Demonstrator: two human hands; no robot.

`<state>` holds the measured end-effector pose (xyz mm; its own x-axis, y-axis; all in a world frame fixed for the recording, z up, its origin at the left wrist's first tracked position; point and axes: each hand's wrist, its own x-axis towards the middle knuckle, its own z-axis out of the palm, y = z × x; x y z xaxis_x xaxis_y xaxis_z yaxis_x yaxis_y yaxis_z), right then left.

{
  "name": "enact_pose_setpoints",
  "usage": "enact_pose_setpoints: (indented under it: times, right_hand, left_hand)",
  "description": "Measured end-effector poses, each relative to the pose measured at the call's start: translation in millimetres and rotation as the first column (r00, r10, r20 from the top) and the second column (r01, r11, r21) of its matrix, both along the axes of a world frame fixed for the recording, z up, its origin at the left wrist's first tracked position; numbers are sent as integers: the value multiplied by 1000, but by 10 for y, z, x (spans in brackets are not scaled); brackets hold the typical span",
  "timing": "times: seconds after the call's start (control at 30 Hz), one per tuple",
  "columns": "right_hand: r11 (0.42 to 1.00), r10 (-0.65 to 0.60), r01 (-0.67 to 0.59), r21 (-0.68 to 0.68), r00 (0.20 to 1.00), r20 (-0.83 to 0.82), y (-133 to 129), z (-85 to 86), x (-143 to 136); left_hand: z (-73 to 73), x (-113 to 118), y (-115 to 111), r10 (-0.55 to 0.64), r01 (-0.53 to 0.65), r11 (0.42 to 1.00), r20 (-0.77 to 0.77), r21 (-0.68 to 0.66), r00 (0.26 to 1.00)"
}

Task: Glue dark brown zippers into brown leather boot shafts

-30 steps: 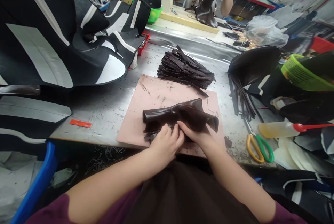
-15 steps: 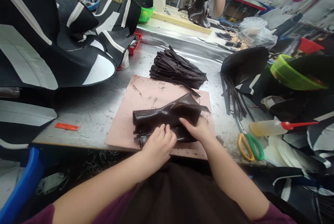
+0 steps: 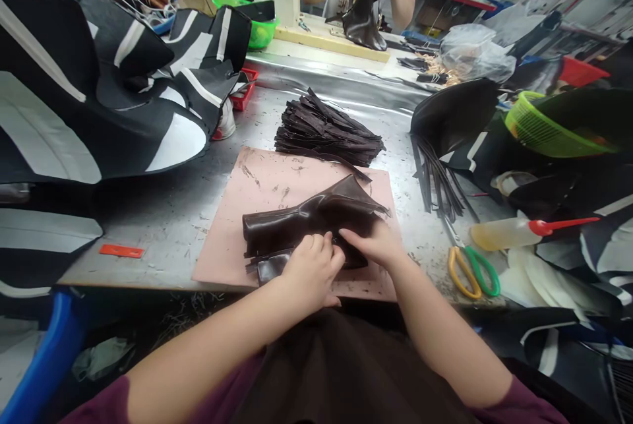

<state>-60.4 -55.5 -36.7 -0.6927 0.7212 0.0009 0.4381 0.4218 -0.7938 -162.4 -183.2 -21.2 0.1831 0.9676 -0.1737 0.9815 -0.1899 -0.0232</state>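
The leather boot piece [image 3: 277, 229] lies folded on the pink board [image 3: 222, 213], its long axis running from 9 to 3 o'clock, its pointed flap raised towards 2 o'clock. The board probably serves as a work pad, keeping leather and tabletop [image 3: 163, 226] from marking each other. The left hand [image 3: 312, 266] is narrow: its fingers are bunched at the near edge of the fold, presumably to keep that edge in line; whether they pinch it cannot be told. The right hand [image 3: 378, 239] holds the 3 o'clock end, thumb on the near side, the other fingers hidden behind the leather, likely to steady it. Dark strips [image 3: 326, 127] are piled just beyond the board at 12 to 1 o'clock, seemingly within easy reach. Scissors [image 3: 459, 247] and a bottle [image 3: 509, 234] rest at about 3 o'clock, apart from the board, which leaves the forearms room. Compared with half a second earlier, the left fingertips sit closer to the right thumb, the left thumb now shows at 6 o'clock, and less of the near fold is visible between the hands. Strips, scissors and bottle are unmoved.
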Motion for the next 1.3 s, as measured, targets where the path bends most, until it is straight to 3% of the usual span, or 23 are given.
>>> enact_pose_setpoints:
  times: [0.17,0.4,0.53,0.7,0.93,1.1,1.3]
  right_hand:
    - [999,39,-39,0,999,-3,218,18,3]
    - [983,6,3,-181,999,51,384,20,-79]
    - [988,10,0,-156,998,65,380,13,-76]
    - [996,11,-2,-89,995,101,398,46,-39]
    - [987,131,-126,-96,990,52,646,159,-68]
    - [972,227,-215,-95,963,145,796,172,-136]
    - [978,206,-207,-22,941,267,777,101,-112]
  left_hand:
    - [-3,29,35,-33,33,999,-16,1,999]
    - [37,23,91,-38,38,999,-14,27,999]
    - [47,43,149,-32,33,998,-13,49,999]
    - [89,102,271,23,-24,999,-20,-38,1000]
    - [88,110,335,4,-3,999,19,-53,1000]
    - [95,120,345,18,-16,998,20,-62,1000]
    - [102,115,351,5,-5,999,-3,-37,1000]
